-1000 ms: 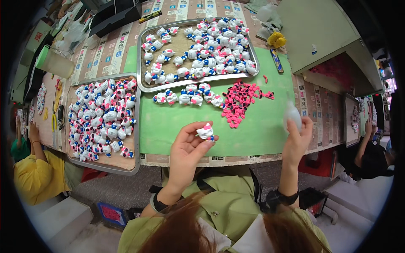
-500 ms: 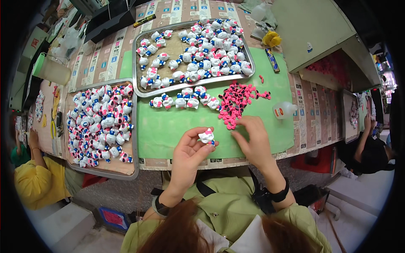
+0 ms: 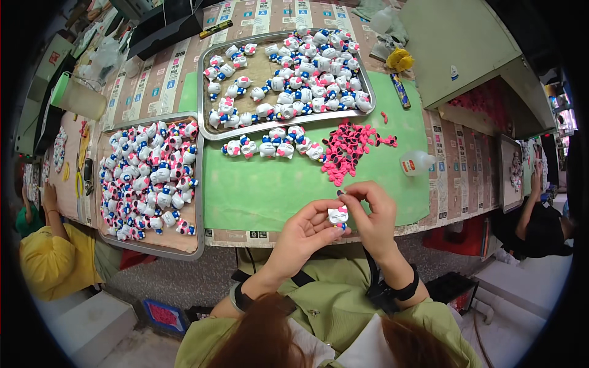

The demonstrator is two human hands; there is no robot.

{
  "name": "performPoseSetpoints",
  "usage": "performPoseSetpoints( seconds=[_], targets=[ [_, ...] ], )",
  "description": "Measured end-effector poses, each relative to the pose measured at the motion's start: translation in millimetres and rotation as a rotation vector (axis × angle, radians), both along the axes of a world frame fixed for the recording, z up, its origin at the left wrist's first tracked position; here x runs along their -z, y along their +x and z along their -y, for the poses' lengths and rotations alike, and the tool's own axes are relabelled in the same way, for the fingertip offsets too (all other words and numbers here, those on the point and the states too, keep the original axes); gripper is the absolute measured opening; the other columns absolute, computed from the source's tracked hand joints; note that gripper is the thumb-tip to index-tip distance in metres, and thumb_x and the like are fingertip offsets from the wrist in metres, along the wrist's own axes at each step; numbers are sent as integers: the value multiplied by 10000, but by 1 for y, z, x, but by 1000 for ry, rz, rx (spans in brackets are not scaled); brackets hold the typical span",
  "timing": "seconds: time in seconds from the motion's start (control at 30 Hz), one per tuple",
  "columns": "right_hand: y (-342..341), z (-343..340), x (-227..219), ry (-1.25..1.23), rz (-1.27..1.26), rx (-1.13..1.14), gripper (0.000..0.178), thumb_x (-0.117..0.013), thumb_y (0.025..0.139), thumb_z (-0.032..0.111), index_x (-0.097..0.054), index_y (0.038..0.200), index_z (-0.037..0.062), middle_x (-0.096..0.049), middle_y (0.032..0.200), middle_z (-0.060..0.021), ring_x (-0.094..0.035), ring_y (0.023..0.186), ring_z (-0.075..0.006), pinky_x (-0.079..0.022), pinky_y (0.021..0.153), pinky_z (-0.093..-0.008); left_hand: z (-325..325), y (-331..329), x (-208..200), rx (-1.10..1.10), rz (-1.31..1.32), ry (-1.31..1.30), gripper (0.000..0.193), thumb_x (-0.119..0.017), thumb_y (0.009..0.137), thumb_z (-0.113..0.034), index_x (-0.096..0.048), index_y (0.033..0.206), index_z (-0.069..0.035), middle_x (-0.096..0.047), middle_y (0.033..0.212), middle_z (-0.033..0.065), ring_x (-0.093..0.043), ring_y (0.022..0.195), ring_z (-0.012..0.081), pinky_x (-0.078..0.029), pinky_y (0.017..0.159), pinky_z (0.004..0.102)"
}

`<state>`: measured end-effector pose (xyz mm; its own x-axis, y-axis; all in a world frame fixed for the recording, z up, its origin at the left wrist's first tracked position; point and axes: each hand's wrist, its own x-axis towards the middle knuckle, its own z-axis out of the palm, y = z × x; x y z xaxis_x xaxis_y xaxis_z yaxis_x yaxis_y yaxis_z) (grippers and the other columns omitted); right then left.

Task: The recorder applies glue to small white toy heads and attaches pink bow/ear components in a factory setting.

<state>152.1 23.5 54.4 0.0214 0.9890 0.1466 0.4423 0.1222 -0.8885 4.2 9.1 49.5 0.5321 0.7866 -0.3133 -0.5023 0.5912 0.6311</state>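
My left hand pinches a small white cat figurine with a pink bow and some blue below its head, held over the front of the green mat. Close against it, my right hand has thumb and forefinger together on a small dark piece, partly hidden by the fingers. Beyond my hands lies a heap of small pink-and-black sunglasses. Left of the heap, a short row of cat figurines rests on the mat.
A metal tray of plain figurines stands at the back; another tray, at left, holds figurines, many wearing sunglasses. A squeeze bottle sits right of the heap, near a grey cabinet. Other people sit at both sides.
My left hand has moved right with the figurine, which now faces me more upright. The right hand has drawn back from the heap to the figurine, a small dark piece in its fingertips.
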Motion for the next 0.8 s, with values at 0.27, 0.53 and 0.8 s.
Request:
performPoseSetpoints(
  seconds=[0.27, 0.53, 0.8],
  targets=[
    [4, 5, 2, 23, 20, -78, 184, -584, 692, -43, -607, 871, -5, -582, 803, -108, -579, 710, -191, -458, 612, -269, 0, -4, -1, -11, -55, 26, 354, -488, 797, 36, -392, 1136, 15, -489, 1079, 103, -542, 921, 160, -440, 793, 253],
    [7, 8, 1, 47, -47, -4, 165, -579, 694, -52, -610, 852, -15, -592, 798, -110, -580, 714, -190, -454, 626, -261, 0, -2, -6, -12, -68, 94, 341, -480, 814, 17, -388, 1142, 18, -495, 1064, 81, -517, 937, 129, -428, 832, 256],
    [10, 14, -7, 376, 109, -207, 208, -603, 620, -46, -618, 820, 11, -585, 786, -85, -562, 692, -220, -447, 606, -295, 0, -5, 0, -13, -77, 25, 373, -483, 818, 6, -373, 1173, 32, -484, 1090, 80, -498, 963, 118, -424, 839, 243]
  ],
)
